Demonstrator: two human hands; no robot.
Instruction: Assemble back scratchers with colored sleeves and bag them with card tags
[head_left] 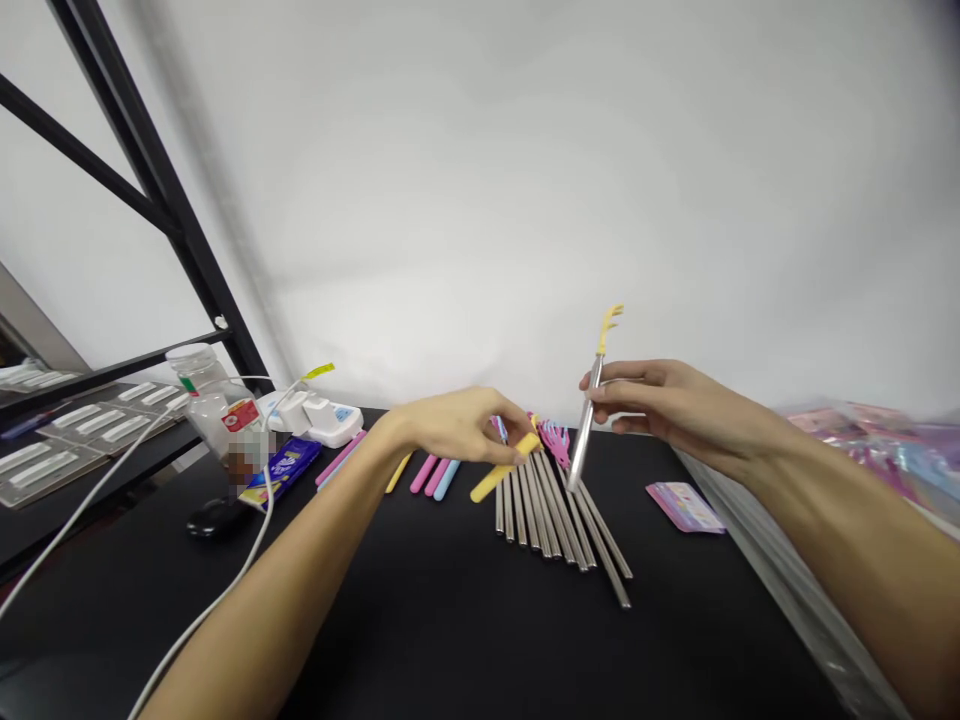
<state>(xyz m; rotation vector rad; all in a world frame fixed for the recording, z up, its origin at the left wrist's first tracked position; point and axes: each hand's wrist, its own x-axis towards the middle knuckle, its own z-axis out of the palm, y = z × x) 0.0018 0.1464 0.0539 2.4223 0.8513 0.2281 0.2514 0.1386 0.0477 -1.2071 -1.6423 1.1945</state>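
My right hand (649, 400) grips a metal rod with a yellow clawed head, a back scratcher (587, 420), tilted with the claw end up. Between the fingers of my left hand (469, 425) is a yellow handle sleeve (495, 482), held low over the black table. Under and beside both hands lies a fan of metal rods (544, 515). Pink and blue claw heads (555, 440) show at their far ends, partly hidden by my left hand. Pink, blue and yellow handle sleeves (431, 476) lie left of the rods, some behind my left wrist.
A stack of printed cards (686, 507) lies at the right, near plastic-wrapped packs (870, 440). On the left are a clear jar (202, 395), a purple packet (289, 465), a black mouse (217, 518), a white power strip (330, 422) and a loose white cable (262, 530).
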